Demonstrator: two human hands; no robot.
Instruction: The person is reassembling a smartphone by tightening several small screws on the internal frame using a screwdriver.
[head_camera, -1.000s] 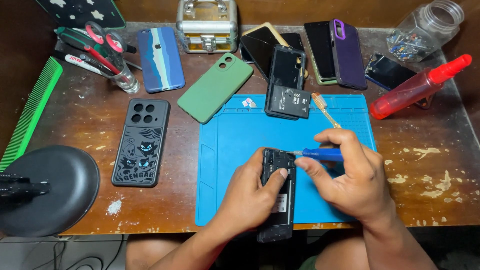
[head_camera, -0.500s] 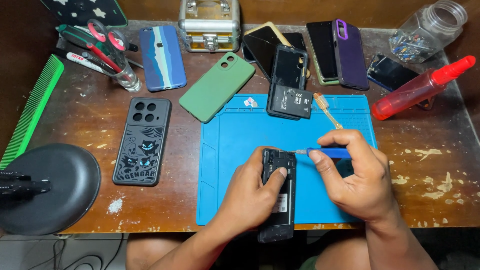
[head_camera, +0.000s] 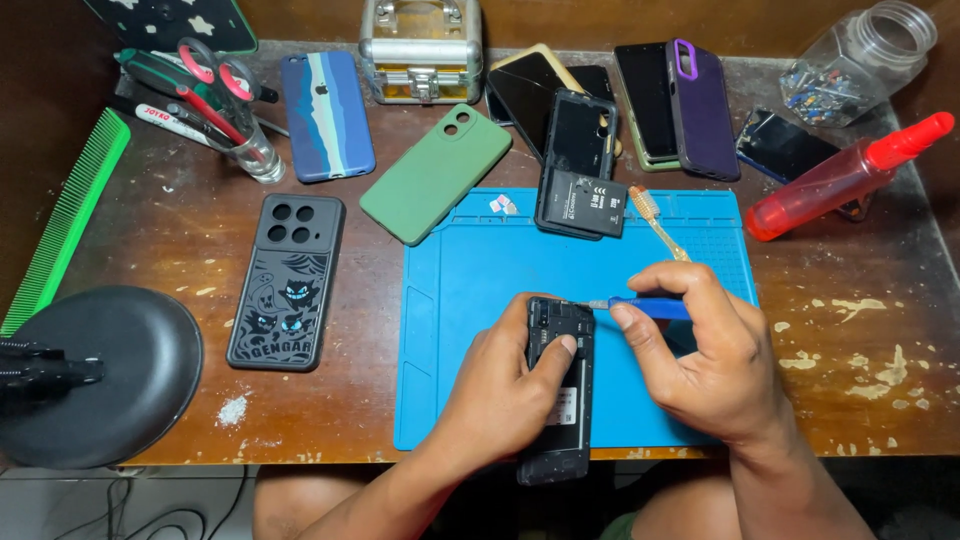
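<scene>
Blue screwdriver (head_camera: 648, 306) in closed right hand (head_camera: 705, 365), unmoved; left hand (head_camera: 505, 395) still clasping opened phone (head_camera: 556, 385).

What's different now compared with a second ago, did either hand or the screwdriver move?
Very little. The right hand with the blue screwdriver has shifted slightly, and the tip now sits at the top right corner of the opened phone. The left hand keeps its hold on the phone over the blue mat. Nothing was taken up or let go; the phone cases, toothbrush and red bottle lie as before.
</scene>
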